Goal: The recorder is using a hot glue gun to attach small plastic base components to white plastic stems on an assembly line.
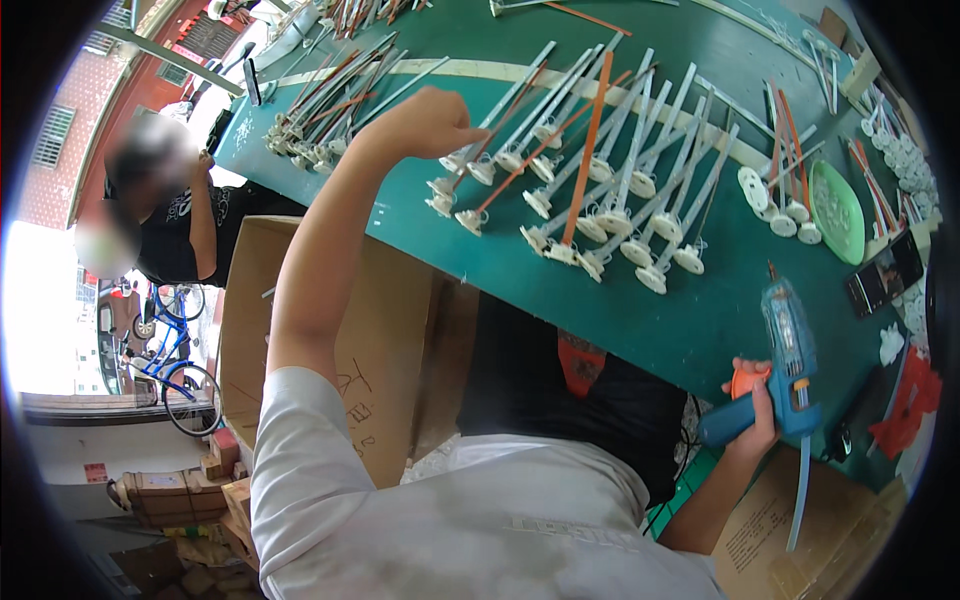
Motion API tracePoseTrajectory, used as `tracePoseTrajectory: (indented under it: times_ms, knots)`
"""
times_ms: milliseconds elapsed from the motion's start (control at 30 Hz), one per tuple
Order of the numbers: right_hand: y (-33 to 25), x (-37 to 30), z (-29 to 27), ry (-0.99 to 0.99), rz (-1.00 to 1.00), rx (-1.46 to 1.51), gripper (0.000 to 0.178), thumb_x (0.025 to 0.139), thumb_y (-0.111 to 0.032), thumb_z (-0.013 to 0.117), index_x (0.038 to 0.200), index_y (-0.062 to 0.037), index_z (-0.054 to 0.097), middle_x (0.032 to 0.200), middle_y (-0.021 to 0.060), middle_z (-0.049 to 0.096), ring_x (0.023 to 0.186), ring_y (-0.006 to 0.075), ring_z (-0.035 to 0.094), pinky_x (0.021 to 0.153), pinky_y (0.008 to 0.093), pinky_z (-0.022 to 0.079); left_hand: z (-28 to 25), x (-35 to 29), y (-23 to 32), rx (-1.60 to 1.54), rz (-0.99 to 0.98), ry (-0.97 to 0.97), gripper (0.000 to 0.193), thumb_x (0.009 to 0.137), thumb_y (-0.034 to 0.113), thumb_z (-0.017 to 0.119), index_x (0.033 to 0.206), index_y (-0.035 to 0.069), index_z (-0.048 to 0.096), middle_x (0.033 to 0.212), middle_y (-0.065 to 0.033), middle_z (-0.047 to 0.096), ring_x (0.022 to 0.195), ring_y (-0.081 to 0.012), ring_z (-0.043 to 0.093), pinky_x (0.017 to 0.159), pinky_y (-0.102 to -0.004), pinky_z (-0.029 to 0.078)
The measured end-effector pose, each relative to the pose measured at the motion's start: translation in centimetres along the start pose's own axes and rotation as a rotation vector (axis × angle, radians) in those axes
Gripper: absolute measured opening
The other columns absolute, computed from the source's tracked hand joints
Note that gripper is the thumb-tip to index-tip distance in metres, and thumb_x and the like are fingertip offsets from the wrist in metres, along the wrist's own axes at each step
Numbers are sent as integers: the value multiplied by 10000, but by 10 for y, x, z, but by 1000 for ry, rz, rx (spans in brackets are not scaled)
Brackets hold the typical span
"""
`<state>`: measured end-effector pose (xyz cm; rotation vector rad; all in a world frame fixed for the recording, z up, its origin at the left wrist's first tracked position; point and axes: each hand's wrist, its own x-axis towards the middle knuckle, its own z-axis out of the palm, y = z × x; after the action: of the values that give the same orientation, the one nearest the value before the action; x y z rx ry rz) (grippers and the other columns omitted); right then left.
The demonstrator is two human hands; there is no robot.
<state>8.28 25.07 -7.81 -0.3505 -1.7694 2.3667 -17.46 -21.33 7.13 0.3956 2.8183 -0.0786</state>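
The right hand (762, 418) gripped a blue glue gun (787, 325), a pale glue stick (802, 485) trailing from its rear. The left hand (432, 122) was bent over the green bench (720, 330), near gray and orange strips (588, 150) with white round bases (652, 278). A green tray (850, 254) lay beside a phone (885, 274).

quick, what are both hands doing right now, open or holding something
Left hand: fingers curled downward; cannot tell whether it holds anything.
Right hand: closed around the blue hot glue gun.

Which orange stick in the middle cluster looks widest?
The bright orange strip running almost straight up the picture; the other orange sticks there look thinner and slant more.
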Motion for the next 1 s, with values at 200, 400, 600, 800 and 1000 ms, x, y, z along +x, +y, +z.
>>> tracePoseTrajectory:
  times_ms: [200,400,600,800,1000]
  knots:
    - [-3,-3,-8,-45,42,0,343,939,-159,536,1236,12,553,1147,143,638,1141,301,609,768,354,528,0,21,-109,-51,-245,593,428,909,453,662,1034,52,744,917,-202,728,898,-384,699,794,-465,561]
    - [-8,0,-2,-26,22,-84,360,928,-164,516,1241,10,551,1154,135,635,1134,305,608,769,350,521,61,27,-198,162,-421,199,562,832,487,717,1193,57,686,1065,-198,719,1013,-373,685,847,-469,566]
    - [-7,2,-3,-31,28,-81,357,934,-162,510,1243,13,551,1176,130,629,1142,308,606,783,347,521,76,7,-254,207,-334,128,432,823,425,722,1062,65,747,999,-172,732,972,-378,697,852,-478,565]
    - [-1,1,-8,-17,6,-66,367,947,-162,521,1266,17,551,1190,135,634,1165,305,610,791,354,519,65,4,-231,78,-582,394,250,825,322,728,989,147,796,979,-120,750,880,-325,717,853,-436,570]
    - [7,2,-3,24,-25,-27,337,948,-158,531,1230,22,574,1198,154,631,1167,312,620,812,373,531,35,-48,-216,-324,-578,729,296,803,325,781,1046,156,803,866,-102,771,799,-228,738,764,-363,569]
